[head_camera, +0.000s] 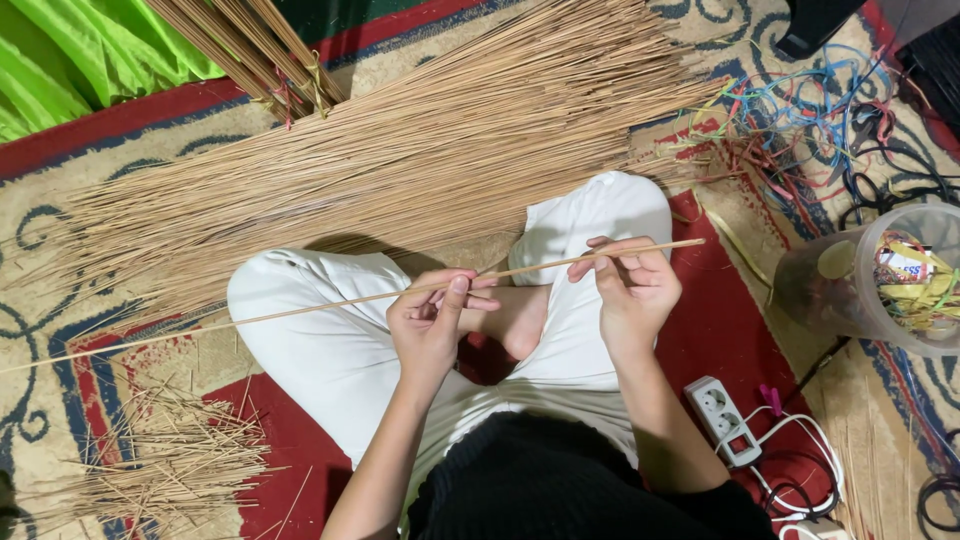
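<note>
- I see my left hand (432, 318) and right hand (632, 280) both pinching one long thin palm-leaf rib stick (540, 266), held across my crossed legs above the red rug (720, 330).
- The stick looks very light, springy and easy to snap, I judge; its long left end sags unsupported.
- Taking it near the thicker right end, fingertips close together, seems safest.
- The big stick pile (400, 160) lies just ahead.

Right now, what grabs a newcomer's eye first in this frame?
The big fan of thin tan sticks spread over the patterned rug, just beyond the seated person's crossed legs. Next, the single long stick held across the lap by the left hand and right hand. At far right, a clear plastic jar lies below tangled coloured wire.
</note>
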